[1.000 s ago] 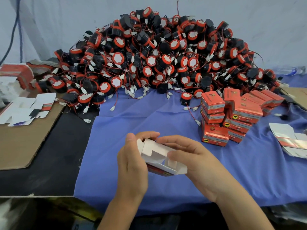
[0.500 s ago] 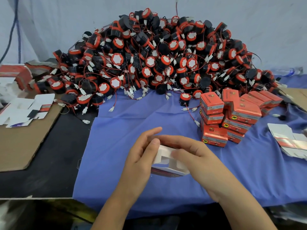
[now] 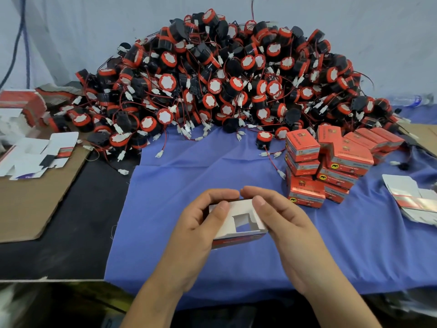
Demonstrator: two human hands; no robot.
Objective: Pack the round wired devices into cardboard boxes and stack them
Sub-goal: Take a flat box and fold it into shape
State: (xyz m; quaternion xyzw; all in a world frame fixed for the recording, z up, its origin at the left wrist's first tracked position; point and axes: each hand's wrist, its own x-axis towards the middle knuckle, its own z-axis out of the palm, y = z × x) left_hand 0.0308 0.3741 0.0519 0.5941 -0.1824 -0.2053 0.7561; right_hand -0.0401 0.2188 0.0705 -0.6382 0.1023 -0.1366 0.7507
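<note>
Since a moment ago our left hand [image 3: 196, 223] has slid round the cardboard box [image 3: 238, 221]. Both it and our right hand [image 3: 281, 221] now grip the box, thumbs on its white flaps.

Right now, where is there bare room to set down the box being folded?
Bare blue cloth lies between the heap of round red-and-black wired devices and the half-folded white cardboard box; also black tabletop beside the brown cardboard sheet. Crowded: stacked red cardboard boxes, right.
</note>
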